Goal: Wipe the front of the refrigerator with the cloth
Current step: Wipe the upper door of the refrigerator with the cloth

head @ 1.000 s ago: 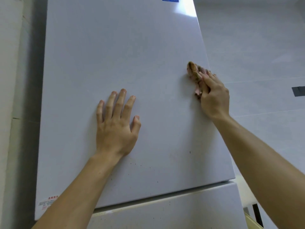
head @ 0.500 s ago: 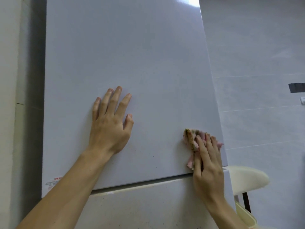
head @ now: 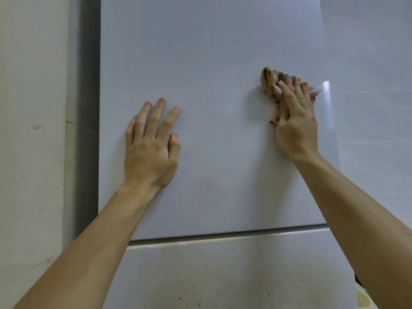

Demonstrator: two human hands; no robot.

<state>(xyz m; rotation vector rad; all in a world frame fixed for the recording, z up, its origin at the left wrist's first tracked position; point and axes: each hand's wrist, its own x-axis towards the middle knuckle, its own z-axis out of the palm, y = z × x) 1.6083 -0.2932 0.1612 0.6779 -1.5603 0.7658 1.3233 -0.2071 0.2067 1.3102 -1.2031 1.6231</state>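
The pale grey refrigerator's upper door [head: 211,63] fills the middle of the head view, with the lower door [head: 234,275] under a dark seam. My left hand [head: 151,146] lies flat on the upper door at its left, fingers straight and spread. My right hand [head: 296,121] presses a bunched pink and tan cloth [head: 270,82] against the door near its right edge, fingers straight over the cloth. Most of the cloth is hidden beneath that hand.
Small dark specks dot the bottom of the upper door [head: 211,190] and the lower door. A cream wall [head: 31,130] stands to the left beyond a dark gap [head: 89,130]. Grey wall tiles [head: 374,85] run along the right.
My right hand slid the cloth down to the door's lower right corner, then back up along the right edge. My left hand stayed flat on the door.
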